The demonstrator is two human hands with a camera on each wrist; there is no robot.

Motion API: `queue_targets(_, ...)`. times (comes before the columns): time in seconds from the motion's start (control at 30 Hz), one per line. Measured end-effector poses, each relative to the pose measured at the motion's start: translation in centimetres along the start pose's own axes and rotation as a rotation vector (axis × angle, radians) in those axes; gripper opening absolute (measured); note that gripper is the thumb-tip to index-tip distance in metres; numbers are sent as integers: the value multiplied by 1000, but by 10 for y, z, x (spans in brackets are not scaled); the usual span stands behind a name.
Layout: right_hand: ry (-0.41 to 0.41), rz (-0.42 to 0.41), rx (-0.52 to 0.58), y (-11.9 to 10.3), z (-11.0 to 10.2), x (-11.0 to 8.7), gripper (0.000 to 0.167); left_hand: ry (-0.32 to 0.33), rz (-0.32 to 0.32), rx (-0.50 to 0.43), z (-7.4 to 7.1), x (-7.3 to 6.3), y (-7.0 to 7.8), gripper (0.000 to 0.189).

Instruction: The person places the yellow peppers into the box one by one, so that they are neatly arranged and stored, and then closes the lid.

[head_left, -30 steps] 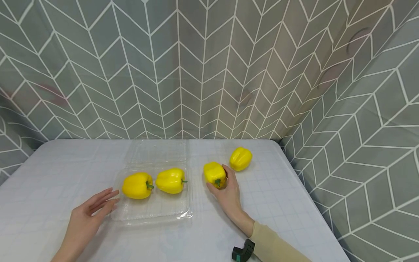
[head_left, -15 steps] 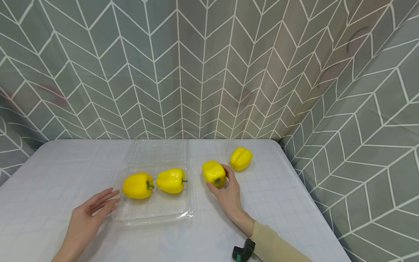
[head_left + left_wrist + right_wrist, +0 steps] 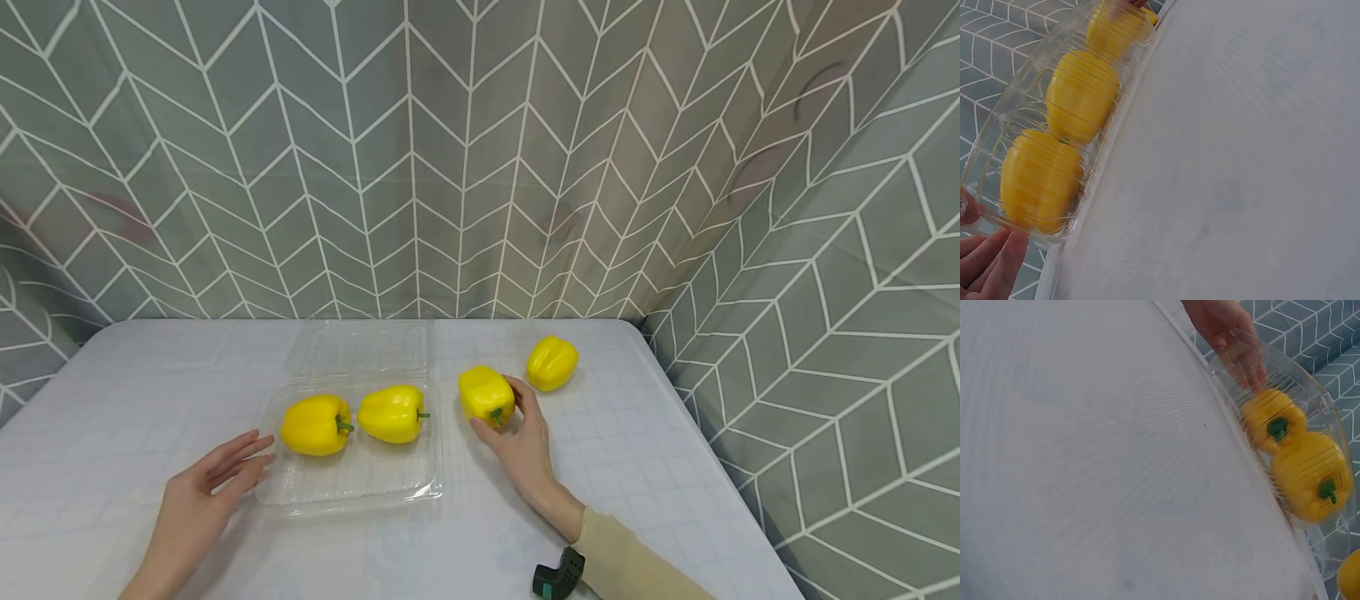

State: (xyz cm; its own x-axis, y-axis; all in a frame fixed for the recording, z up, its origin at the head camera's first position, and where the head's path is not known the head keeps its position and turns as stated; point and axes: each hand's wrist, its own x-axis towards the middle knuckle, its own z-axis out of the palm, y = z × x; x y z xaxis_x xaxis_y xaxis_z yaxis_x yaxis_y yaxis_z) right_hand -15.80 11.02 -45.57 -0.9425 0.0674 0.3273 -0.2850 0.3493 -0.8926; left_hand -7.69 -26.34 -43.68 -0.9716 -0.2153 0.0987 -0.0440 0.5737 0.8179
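Observation:
In the head view, my right hand (image 3: 522, 437) grips a yellow bell pepper (image 3: 483, 392) between thumb and fingers, its green stem toward me, just right of the container. The clear plastic clamshell container (image 3: 360, 487) lies opened out, lid at the back. Inside it two yellow peppers sit side by side, a left pepper (image 3: 313, 427) and a right pepper (image 3: 390, 414), stems pointing right. My left hand (image 3: 198, 492) has its fingers fairly straight, fingertips at the container's left rim; the left wrist view shows those fingers (image 3: 1007, 265) right against the plastic.
Another yellow pepper (image 3: 552, 363) lies on the white table (image 3: 645, 467) behind my right hand. A black strap-like device (image 3: 558, 575) is by my right sleeve (image 3: 637, 558). A grey patterned curtain (image 3: 435, 167) hangs behind the table and along its right side.
My right hand has shifted the gripped pepper slightly left and back, toward the container. The left hand and the peppers in the container stay where they were.

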Motion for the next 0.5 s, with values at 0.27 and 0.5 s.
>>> queue_targets(0.27,2,-25,28,-4,-1,-1,74,-13,-34,29,1,0,1,56)
queue_targets(0.5,-17,-70,36,-9,-4,-1,71,-12,-44,34,1,0,2,55)
